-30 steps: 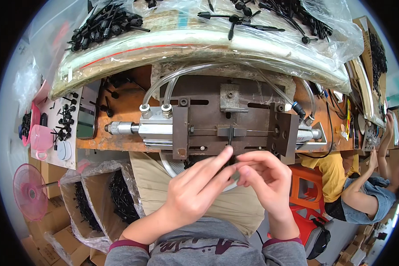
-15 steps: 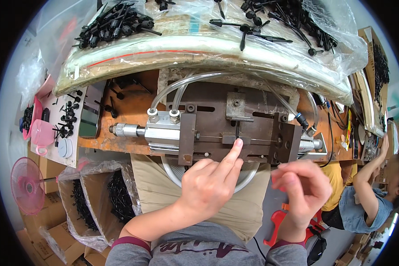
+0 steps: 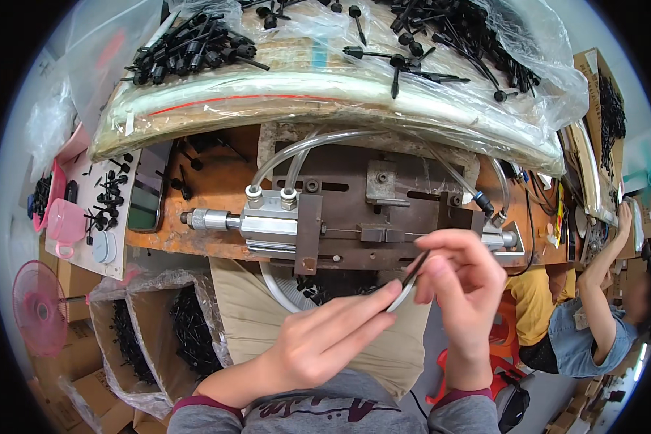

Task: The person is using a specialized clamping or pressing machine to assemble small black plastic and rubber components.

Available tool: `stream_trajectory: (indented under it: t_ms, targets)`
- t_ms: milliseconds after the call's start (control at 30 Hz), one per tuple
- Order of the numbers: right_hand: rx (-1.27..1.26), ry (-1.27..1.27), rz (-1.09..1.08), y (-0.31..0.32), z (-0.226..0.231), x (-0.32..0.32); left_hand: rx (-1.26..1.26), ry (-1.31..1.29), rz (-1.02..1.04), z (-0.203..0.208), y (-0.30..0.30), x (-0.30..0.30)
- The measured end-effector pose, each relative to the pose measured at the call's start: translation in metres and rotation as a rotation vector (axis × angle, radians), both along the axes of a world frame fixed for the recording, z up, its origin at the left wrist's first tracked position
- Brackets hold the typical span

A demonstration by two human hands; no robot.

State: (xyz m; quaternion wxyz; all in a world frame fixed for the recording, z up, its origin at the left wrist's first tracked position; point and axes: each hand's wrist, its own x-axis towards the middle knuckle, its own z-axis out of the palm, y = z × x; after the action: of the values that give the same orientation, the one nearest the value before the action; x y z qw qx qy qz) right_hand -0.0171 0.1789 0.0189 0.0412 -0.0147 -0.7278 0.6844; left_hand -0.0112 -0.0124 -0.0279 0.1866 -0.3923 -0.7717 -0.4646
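Both my hands are raised in front of the metal clamping fixture point(image 3: 333, 246), above my lap. A thin black stick-like part point(image 3: 414, 269) slants between them. My right hand point(image 3: 459, 289) pinches its upper end between thumb and fingers. The fingers of my left hand point(image 3: 318, 343) are pressed together at its lower end; the left thumb is hidden. Behind the hands, the small grey block point(image 3: 380, 233) at the fixture's middle sits on a thin rod, with no black part visible in it. An air cylinder point(image 3: 269, 226) with clear hoses stands at the fixture's left.
A plastic-covered ledge point(image 3: 325, 87) holds piles of black parts point(image 3: 195, 54). At left are a phone point(image 3: 148, 192), a pink cup point(image 3: 65, 220) and a pink fan point(image 3: 42, 309). Lined boxes point(image 3: 159, 333) of black parts stand below. Another person point(image 3: 593, 318) works at right.
My left index finger has left the fixture's block and drawn back toward me. My right hand has moved left to meet it, and the black part is now out of the block, between my hands.
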Motion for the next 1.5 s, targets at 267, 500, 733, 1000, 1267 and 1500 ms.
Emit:
stream_trajectory:
  t_ms: [267,500,733,1000,1267,1500]
  targets:
    - [-0.367,-0.133,0.204,0.000,-0.013,0.007,0.086,-0.126,-0.042,0.007,-0.002,0.015]
    - [-0.510,-0.173,0.216,-0.002,-0.018,0.012,0.031,-0.084,-0.126,0.010,-0.008,0.014]
    - [-0.357,-0.102,0.165,-0.001,-0.021,0.017,-0.047,-0.110,-0.162,0.015,-0.010,0.017]
    - [-0.394,-0.018,0.041,-0.008,-0.025,0.026,-0.013,-0.116,-0.150,0.010,-0.012,0.020]
    - [-0.438,-0.002,0.051,-0.014,-0.028,0.029,-0.026,-0.113,-0.166,0.013,-0.012,0.019]
    - [-0.400,0.074,0.023,-0.015,-0.031,0.030,-0.036,-0.115,-0.167,0.013,-0.012,0.019]
